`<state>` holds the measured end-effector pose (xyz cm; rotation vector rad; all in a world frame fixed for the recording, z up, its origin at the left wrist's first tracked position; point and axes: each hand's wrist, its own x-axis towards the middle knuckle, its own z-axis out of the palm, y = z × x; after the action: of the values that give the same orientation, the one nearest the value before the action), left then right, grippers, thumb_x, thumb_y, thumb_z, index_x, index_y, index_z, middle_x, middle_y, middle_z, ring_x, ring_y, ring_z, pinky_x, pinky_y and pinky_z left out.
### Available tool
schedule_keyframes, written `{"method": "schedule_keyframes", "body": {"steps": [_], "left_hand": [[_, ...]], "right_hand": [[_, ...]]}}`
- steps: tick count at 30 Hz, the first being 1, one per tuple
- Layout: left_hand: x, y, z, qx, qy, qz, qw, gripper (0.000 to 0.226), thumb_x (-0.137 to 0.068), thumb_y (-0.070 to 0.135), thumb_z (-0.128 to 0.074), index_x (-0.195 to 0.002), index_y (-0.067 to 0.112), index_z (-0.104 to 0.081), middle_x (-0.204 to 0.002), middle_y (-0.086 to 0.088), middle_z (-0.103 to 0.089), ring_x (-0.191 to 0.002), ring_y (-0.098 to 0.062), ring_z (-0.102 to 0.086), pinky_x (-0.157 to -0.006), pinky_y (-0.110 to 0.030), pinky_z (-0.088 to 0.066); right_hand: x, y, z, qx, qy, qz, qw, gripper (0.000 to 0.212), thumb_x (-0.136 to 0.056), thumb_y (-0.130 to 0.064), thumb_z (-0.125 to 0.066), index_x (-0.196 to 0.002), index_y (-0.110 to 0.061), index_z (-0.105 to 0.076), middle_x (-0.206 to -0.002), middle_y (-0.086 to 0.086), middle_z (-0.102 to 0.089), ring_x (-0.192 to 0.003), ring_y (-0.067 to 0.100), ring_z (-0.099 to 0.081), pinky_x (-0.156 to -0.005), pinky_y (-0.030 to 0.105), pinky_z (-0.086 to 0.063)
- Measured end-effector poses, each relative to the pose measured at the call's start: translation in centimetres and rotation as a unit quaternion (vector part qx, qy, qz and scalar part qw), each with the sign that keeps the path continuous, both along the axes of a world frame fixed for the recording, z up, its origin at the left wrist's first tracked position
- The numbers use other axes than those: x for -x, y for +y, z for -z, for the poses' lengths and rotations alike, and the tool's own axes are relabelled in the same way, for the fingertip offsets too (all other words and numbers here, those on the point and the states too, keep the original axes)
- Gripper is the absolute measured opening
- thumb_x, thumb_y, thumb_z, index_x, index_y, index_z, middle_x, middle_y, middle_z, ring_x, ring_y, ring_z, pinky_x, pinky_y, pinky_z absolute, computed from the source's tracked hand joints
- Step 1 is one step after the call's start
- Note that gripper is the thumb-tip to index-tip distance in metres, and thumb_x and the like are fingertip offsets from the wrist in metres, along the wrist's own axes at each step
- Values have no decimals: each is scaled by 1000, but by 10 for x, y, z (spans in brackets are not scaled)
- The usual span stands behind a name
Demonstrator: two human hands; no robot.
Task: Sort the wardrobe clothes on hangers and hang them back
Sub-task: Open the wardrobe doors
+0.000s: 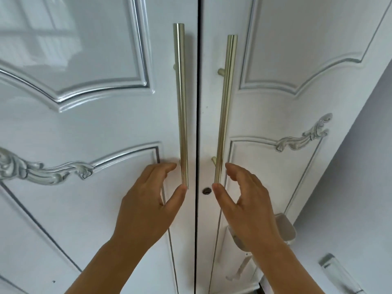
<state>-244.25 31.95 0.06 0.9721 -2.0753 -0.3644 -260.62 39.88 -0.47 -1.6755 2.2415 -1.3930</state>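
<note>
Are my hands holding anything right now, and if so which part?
Nothing is held. The left hand and right hand are open at the lower ends of the two long brushed-metal bar handles on the white wardrobe doors.

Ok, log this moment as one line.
left hand open at left brass bar handle | right hand open at right one | white wardrobe doors closed
</note>
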Motion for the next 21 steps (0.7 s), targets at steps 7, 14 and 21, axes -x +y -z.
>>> {"method": "schedule_keyframes", "body": {"steps": [7, 14, 21], "left_hand": [[3, 11, -12, 35, 41, -54, 997, 50, -76, 58, -48, -117, 28, -52, -110, 20, -51, -99, 4, -50, -75, -10, -40], [12, 35, -26, 49, -10, -74, 996, 45, -78, 46, -57, -119, 28, -54, -110, 22, -48, -96, 3, -53, -71, -6, -37], [3, 51, -40, 67, -46, -28, 996, 49, -79, 56, -45, -126, 41, -43, -119, 28, -43, -104, 8, -50, -72, -5, -40]], "right_hand": [[4, -26, -15, 35, -121, -104, 987, 69, -83, -30, -64, -143, -28, -31, -126, -17, -48, -119, -2, -42, -98, 37, -46], [12, -20, -19, 7, -157, -189, 969, 62, -82, -21, -65, -126, -45, -30, -107, -21, -41, -109, 1, -43, -89, 41, -51], [16, -3, -22, 1, -181, -223, 958, 60, -83, -19, -65, -123, -47, -29, -111, -14, -43, -109, 1, -43, -89, 42, -51]]}}
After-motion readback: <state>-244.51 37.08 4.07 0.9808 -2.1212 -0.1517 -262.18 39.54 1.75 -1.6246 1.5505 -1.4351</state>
